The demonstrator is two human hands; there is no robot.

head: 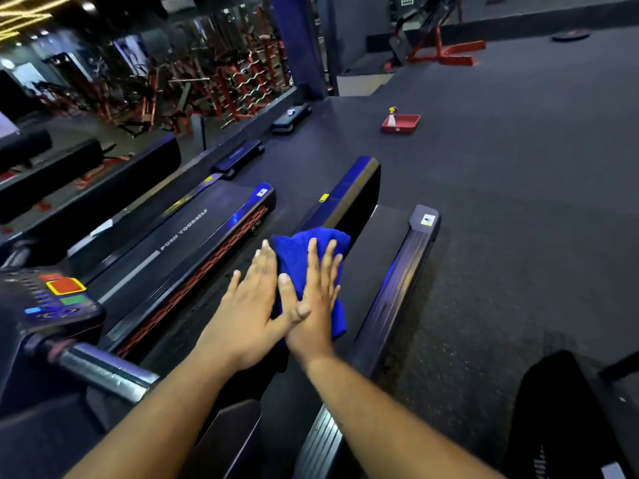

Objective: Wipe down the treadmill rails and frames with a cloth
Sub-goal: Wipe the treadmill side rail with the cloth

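Observation:
A blue cloth (297, 257) is spread in the air in front of me, above the treadmill below. My left hand (249, 305) lies flat against its left part with fingers straight, the thumb crossing over onto my right hand. My right hand (320, 295) lies flat on the cloth's right part, fingers straight and slightly spread. Beneath the hands runs the treadmill's belt (383, 243), flanked by its left side rail (349, 188) and right side rail (397, 292). The cloth's lower edge hangs past my right wrist.
A neighbouring treadmill (193, 243) stands to the left, with its console (52, 299) and a metal handrail (103, 371) close by. A red tray (401, 124) holding a spray bottle sits on the dark rubber floor (518, 167) ahead. Gym racks fill the background left.

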